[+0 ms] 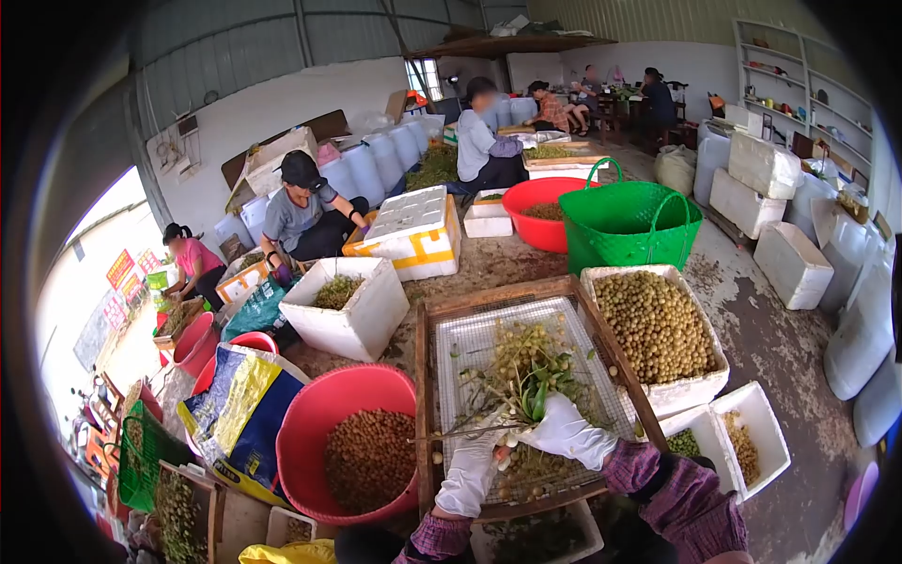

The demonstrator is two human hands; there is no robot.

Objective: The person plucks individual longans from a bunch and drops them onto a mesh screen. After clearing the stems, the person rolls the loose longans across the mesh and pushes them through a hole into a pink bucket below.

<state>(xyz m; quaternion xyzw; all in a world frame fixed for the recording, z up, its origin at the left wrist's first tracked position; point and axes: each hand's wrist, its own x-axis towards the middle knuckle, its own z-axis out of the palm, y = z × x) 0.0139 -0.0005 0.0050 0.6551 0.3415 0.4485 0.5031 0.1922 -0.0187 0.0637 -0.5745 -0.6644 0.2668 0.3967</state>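
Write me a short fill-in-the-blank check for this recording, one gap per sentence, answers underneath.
The left hand and right hand, at the leafy bunch, wear ______ gloves.
The mesh tray has a frame made of ______.
The two-handled basket beyond the tray is ______.
Seen by the wearer, the white box heaped with round fruit stands to the ______ of the tray.

Missing words: white; wood; green; right

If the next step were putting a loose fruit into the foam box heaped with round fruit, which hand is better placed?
Probably the right hand: it lies closer to the foam box, which stands on its side. The left hand would have to reach past it. Both are at the leafy bunch.
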